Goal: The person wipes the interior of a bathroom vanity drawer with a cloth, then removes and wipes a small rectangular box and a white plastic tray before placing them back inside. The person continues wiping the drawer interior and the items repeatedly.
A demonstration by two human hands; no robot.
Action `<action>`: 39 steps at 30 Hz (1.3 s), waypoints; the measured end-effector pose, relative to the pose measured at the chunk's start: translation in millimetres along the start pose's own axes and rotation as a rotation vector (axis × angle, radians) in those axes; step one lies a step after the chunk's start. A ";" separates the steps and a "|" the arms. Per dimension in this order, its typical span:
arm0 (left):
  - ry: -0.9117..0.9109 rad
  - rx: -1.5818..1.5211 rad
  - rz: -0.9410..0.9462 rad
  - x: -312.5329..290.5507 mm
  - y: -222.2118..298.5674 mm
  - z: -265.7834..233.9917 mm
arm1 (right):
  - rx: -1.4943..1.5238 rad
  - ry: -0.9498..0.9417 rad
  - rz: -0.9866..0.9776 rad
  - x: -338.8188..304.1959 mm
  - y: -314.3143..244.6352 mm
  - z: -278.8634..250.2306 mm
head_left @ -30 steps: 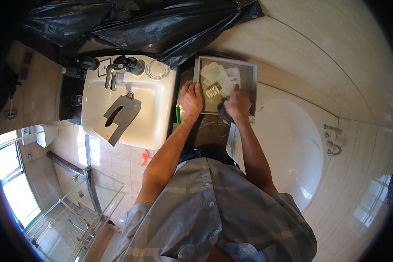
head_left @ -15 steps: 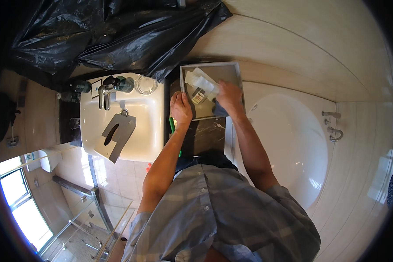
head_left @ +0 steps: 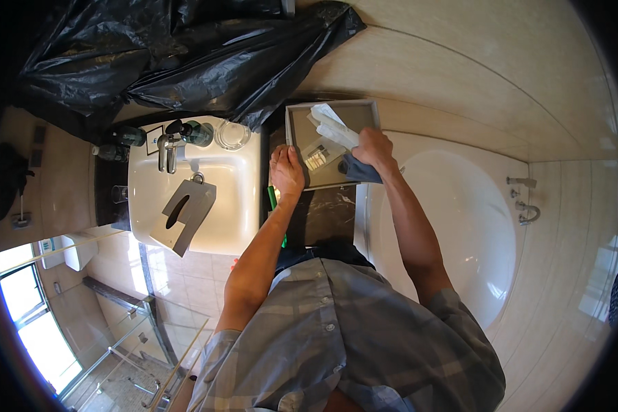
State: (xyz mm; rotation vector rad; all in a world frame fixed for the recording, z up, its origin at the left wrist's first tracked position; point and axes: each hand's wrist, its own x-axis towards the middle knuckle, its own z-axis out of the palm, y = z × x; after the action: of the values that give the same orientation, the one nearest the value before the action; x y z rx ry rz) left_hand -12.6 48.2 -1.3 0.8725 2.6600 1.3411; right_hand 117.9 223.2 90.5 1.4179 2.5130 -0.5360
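Note:
A shallow rectangular grey tray (head_left: pixel 360 115) with raised walls stands on the dark counter, between the basin and the bathtub. My left hand (head_left: pixel 286 169) is closed round its left wall. Over the tray's right side, my right hand (head_left: pixel 375 147) grips a crumpled white tissue-like sheet (head_left: pixel 333 128), whose free end points toward the tray's far wall. A dark blue-grey cloth (head_left: pixel 361 170) hangs beneath the same hand across the tray's near right corner; its hold on the cloth is partly hidden. A bright striped patch shows on the tray's glossy bottom, perhaps a reflection.
To the left is a white basin (head_left: pixel 237 199) with a chrome tap (head_left: pixel 166 152); a grey tissue-box cover (head_left: pixel 192 209) lies tilted in it. Bottles and a glass dish (head_left: pixel 233 134) line its back. A black plastic sheet (head_left: pixel 206 75) hangs beyond. A white bathtub (head_left: pixel 453 220) is at right.
My right hand has moved right, drawing the white sheet along with it and uncovering more of the tray's bottom. The dark cloth has shifted right too. My left hand stays on the tray wall.

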 end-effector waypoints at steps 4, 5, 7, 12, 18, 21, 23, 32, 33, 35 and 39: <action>0.026 0.003 0.015 0.2 -1.6 1.4 | 0.176 -0.058 0.000 7.4 -3.3 25.5; 0.036 0.002 0.021 0.2 -1.4 1.5 | 0.219 -0.046 0.021 6.6 -3.3 30.1; 0.028 -0.002 0.020 0.5 0.1 1.6 | 0.312 -0.023 0.063 -2.4 -14.7 25.9; 0.017 0.006 0.015 2.7 1.1 -1.6 | 0.164 -0.208 0.032 -4.7 -58.8 36.4; -0.033 0.005 -0.028 0.7 2.8 -3.7 | 0.306 -0.142 -0.079 2.1 -34.9 39.9; -0.112 0.026 -0.126 6.6 19.3 -15.8 | 0.283 -0.090 -0.087 -24.2 -25.6 29.9; -0.148 0.046 -0.175 12.7 37.5 -20.3 | 0.123 -0.025 -0.104 -47.5 -35.5 34.1; -0.225 0.255 -0.111 27.8 68.3 -0.3 | 0.262 -0.097 -0.240 -68.8 -49.8 33.6; -0.212 0.271 -0.043 23.2 71.1 0.5 | 0.315 -0.099 -0.233 -66.3 -36.2 31.2; -0.172 0.308 0.083 16.0 76.9 -0.2 | 0.342 -0.034 -0.219 -61.8 -10.3 16.9; -0.258 0.372 0.094 13.6 81.5 -0.3 | 0.718 0.535 -0.114 -53.5 13.5 -19.2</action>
State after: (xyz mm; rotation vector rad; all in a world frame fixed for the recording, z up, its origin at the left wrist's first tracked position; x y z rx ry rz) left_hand 13.8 93.0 63.0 1.1297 2.7251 0.6902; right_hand 157.1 195.6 123.9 1.8474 2.9855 -1.3433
